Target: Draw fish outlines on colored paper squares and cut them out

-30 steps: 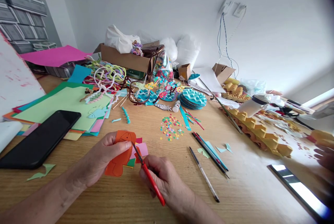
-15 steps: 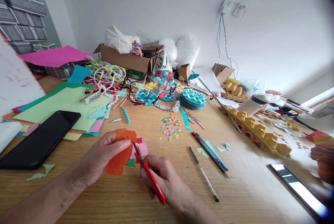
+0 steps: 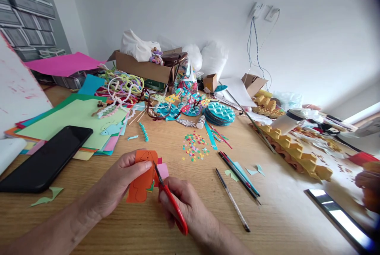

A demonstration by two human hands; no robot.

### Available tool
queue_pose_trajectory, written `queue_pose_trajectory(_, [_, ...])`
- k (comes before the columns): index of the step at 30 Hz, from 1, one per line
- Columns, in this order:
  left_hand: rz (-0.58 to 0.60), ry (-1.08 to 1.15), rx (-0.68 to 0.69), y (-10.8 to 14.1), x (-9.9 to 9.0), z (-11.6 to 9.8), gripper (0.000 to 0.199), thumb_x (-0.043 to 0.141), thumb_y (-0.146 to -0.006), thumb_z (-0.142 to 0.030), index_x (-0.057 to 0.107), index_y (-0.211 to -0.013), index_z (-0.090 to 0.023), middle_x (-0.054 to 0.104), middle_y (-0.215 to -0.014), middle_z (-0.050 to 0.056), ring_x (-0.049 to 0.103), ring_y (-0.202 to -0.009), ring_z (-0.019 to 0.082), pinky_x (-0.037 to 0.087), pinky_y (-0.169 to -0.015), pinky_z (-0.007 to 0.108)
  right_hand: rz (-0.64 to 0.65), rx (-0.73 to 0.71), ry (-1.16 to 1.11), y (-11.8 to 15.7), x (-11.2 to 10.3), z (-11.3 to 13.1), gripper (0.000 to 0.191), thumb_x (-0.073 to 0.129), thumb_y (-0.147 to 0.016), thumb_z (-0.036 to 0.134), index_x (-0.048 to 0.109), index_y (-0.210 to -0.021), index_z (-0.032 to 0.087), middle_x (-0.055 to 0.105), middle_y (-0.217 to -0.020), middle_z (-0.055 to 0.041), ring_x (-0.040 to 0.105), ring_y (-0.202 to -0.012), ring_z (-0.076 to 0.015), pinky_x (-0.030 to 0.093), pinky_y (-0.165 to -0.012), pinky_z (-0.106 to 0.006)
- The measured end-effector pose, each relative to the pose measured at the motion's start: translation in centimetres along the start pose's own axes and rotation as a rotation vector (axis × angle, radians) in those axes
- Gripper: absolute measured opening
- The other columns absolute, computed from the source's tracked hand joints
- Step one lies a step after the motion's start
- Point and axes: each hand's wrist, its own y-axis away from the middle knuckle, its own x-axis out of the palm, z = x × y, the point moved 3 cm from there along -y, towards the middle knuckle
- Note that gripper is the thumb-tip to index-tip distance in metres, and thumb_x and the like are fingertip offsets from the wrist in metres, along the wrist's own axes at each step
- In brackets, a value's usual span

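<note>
Between the thumb and fingers of my left hand is a piece of orange paper with a fish outline drawn on it. My right hand grips red-handled scissors. Their blades point up and left and meet the paper's right edge, close to my left thumb. Small pink and green paper scraps lie on the table just behind the blades. To the right of my right hand lie a pen and several pencils.
A black phone and stacked coloured paper lie at left. Confetti dots and blue scalloped discs are farther back. On the right are an egg carton, another phone and another person's hand.
The orange paper has turned more upright and shifted slightly right in my left hand. The scissor blades sit a little differently along its right edge.
</note>
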Motion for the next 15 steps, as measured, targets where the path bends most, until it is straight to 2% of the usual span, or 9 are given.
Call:
queue_pose_trajectory(9, [-0.034, -0.042, -0.006, -0.11, -0.26, 0.26, 0.014, 0.069, -0.069, -0.033, 0.068, -0.067, -0.019, 0.062, -0.06, -0.002, 0.051, -0.056, 0.013, 0.041, -0.053, 0.021, -0.004, -0.018, 0.036, 0.03, -0.03, 0.07, 0.035, 0.047, -0.089, 0.044, 0.042, -0.065, 0.018, 0.041, -0.052, 0.0064, 0.037, -0.044, -0.005, 0.027, -0.04, -0.016])
queue_pose_trajectory(15, [-0.006, 0.073, -0.034, -0.04, 0.25, 0.13, 0.012, 0.073, -0.066, -0.032, 0.071, -0.071, -0.021, 0.068, -0.064, -0.002, 0.054, -0.06, 0.012, 0.043, -0.056, 0.019, -0.022, -0.046, 0.086, 0.13, -0.04, 0.58, 0.039, 0.047, -0.088, 0.048, 0.04, -0.064, 0.018, 0.039, -0.054, 0.0059, 0.034, -0.046, -0.0053, 0.025, -0.042, -0.017])
